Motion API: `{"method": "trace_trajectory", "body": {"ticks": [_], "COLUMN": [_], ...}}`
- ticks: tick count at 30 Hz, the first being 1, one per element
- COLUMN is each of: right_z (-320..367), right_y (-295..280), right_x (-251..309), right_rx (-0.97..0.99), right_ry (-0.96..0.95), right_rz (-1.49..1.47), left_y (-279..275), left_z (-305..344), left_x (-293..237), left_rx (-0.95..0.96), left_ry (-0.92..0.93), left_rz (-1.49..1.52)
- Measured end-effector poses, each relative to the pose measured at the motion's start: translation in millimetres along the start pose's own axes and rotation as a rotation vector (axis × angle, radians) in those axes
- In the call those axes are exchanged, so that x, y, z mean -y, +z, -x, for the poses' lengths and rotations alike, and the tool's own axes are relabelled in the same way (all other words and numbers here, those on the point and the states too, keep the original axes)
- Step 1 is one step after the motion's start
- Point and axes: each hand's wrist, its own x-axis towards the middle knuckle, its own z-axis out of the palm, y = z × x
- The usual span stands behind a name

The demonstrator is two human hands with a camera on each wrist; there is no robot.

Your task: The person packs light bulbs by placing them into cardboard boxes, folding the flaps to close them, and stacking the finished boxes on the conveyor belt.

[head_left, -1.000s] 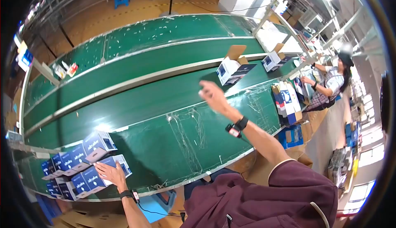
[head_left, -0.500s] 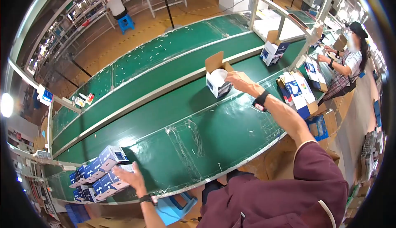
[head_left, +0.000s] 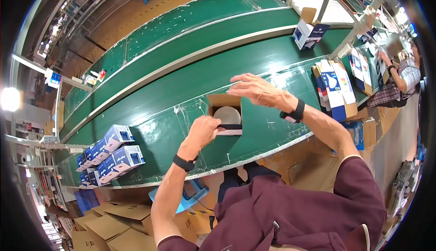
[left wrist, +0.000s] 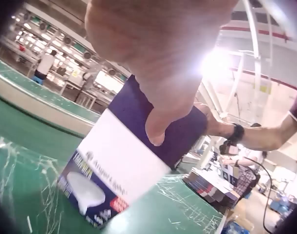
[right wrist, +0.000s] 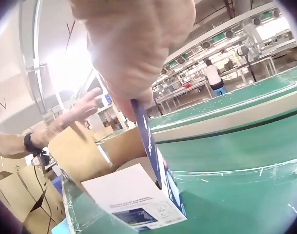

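Note:
An open light-bulb box stands on the near part of the green bench, with a round white thing inside it. Its brown cardboard flap is raised on the far side. My left hand grips the box's dark blue flap, its thumb flat against the printed face. Above the box's far right side, my right hand has its fingers extended in the head view. In the right wrist view, the same flap's upper edge meets that hand's fingers. A bulb picture marks the box's side.
Stacked blue-and-white boxes stand at the left. Another open box is farther back on the belt. Flattened cartons lie at the right, near another person. Brown cartons are below the bench.
The open box has come from the belt to the near bench. My left hand has left the stacked boxes and grips the flap. My right hand has drawn back with it, fingers now extended.

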Motion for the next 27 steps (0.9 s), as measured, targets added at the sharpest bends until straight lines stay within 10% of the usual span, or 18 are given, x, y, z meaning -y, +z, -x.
{"method": "trace_trajectory", "body": {"ticks": [9, 11, 14, 27], "right_z": [42.2, 36.6, 28.9, 63.9], "right_y": [91.3, 95.9, 94.9, 111.1], "right_x": [82.1, 92.1, 95.0, 100.0], "right_rx": [-0.090, -0.176, -0.166, -0.277], "right_ry": [0.291, 0.332, 0.415, 0.394], "right_rz": [0.029, 0.030, 0.065, 0.013], "left_y": [-14.7, -1.1, 28.7, 62.9], "left_z": [-30.9, -44.3, -71.2, -84.9], "left_x": [14.5, 26.2, 54.6, 41.0], "left_rx": [0.457, 0.523, 0.571, 0.777], "left_ry": [-0.372, -0.424, 0.120, -0.118], "left_rz": [1.062, 1.125, 0.584, 1.001]}}
